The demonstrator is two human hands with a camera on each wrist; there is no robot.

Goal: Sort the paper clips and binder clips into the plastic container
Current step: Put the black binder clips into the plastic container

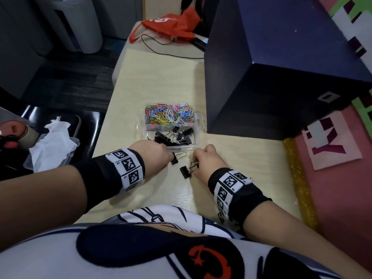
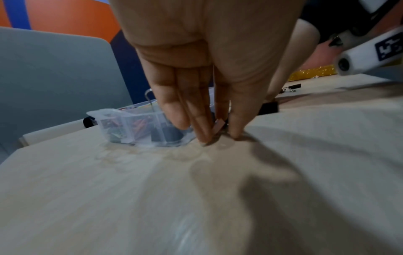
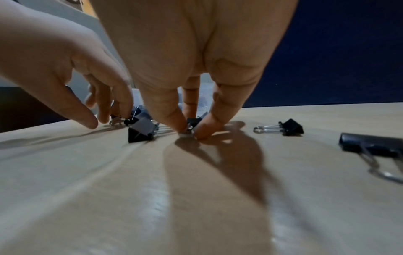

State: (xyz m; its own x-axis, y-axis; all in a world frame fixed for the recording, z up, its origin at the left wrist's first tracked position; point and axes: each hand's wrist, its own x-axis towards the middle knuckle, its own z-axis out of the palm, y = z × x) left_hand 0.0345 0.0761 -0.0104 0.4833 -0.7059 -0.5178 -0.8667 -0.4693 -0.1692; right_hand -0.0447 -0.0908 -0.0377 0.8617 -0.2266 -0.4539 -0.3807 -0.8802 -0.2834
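On the light wood table (image 1: 153, 81), a clear plastic container (image 1: 199, 125) sits mid-table, just left of a big dark blue box (image 1: 267, 77). Far compartment: packed with coloured paper clips (image 1: 169, 114). Near compartment: a pile of black binder clips (image 1: 177, 135).

Left hand (image 1: 153, 156) is at the container's near-left corner, fingers pointed down and bunched. Fingertips (image 2: 205, 136) touch the table right by the container wall. It pinches a small black binder clip (image 1: 174, 160) lying just near of the container, wire handles pointing right. Exact grip is hidden by the fingers in the left wrist view.

Right hand (image 1: 207, 160) is just right of it, thumb and fingers (image 3: 174, 119) pinching a small black clip (image 3: 191, 121) at the table surface. Another black binder clip (image 1: 185, 171) lies just left of that hand, its wire handles toward the fingers.

Right wrist view shows two more loose clips on the table to the right of the hand: one small (image 3: 291, 129), one larger and nearer the camera (image 3: 370, 145). Head view does not show these clearly.

Off the table: an orange bag (image 1: 171, 23) and black cable (image 1: 159, 45) at the far end, and a clear tray with crumpled tissue (image 1: 52, 141) to the left. Both wrists wear black bands with printed square markers (image 1: 128, 164).
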